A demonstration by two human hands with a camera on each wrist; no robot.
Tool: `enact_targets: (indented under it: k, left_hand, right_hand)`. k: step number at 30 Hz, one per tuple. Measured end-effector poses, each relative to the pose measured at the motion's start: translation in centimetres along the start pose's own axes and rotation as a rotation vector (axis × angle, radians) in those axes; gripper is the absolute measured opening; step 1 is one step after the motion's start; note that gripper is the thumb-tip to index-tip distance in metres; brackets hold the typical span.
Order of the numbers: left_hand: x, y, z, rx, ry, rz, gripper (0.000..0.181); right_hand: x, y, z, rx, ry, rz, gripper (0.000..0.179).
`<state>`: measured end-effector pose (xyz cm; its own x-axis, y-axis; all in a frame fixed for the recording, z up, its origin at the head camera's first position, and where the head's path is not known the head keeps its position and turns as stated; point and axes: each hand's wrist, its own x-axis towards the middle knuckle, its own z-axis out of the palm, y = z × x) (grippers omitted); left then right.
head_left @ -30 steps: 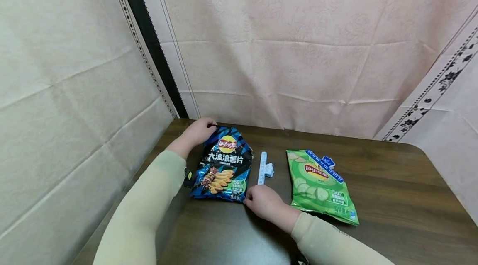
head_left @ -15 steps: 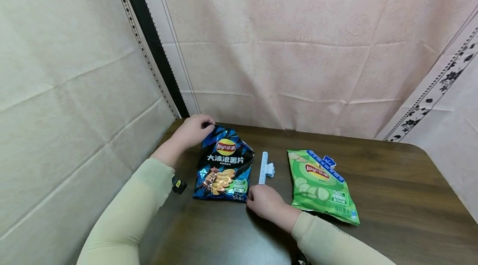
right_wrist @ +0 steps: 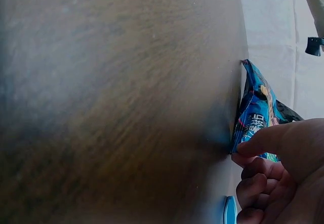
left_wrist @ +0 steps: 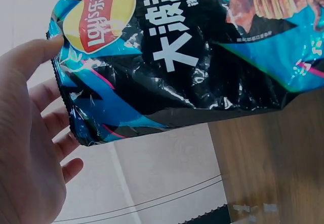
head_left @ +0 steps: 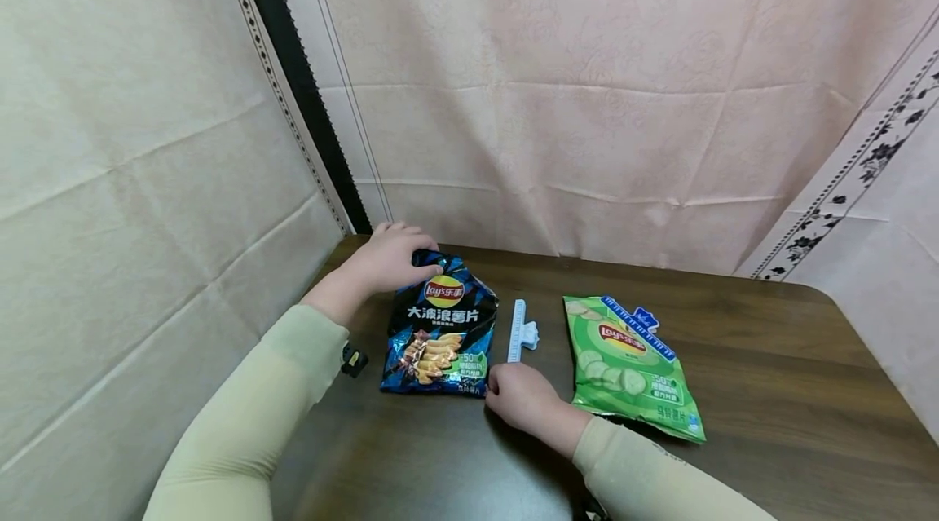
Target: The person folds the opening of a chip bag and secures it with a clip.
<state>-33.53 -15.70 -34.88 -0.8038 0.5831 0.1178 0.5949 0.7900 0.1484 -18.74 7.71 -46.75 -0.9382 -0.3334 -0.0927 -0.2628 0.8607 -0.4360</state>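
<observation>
Clamped left fingers [left_wrist: 44,93] on blue bag [head_left: 447,333] near far table edge [head_left: 557,267]; pinched bottom corner in right fingers [right_wrist: 262,140], partly hiding pale clip [head_left: 517,331].

Hanging cloth [head_left: 587,97] behind a wooden table [head_left: 778,366] shows a screened-off booth.
</observation>
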Motion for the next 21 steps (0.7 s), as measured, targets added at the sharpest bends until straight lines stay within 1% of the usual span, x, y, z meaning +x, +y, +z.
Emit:
enact_targets:
  k: [9,13,16,21]
  left_hand:
    - [0.3,0.1,0.1,-0.076,-0.002,-0.006,0.023]
    - [0.2,0.5,-0.1,-0.090,-0.003,0.000,0.021]
    - [0.1,1.0,-0.4,-0.103,0.027,0.017,0.024]
    - [-0.2,1.9,-0.7,-0.139,0.102,0.062,0.027]
  right_hand:
    - [0.2,0.2,0.2,-0.002,0.009,-0.018,0.024]
    - [0.2,0.3,0.2,0.002,0.011,-0.016,0.022]
    - [0.4,0.5,0.2,0.003,0.012,-0.004,0.021]
    - [0.6,0.7,0.3,-0.002,0.020,0.024,0.021]
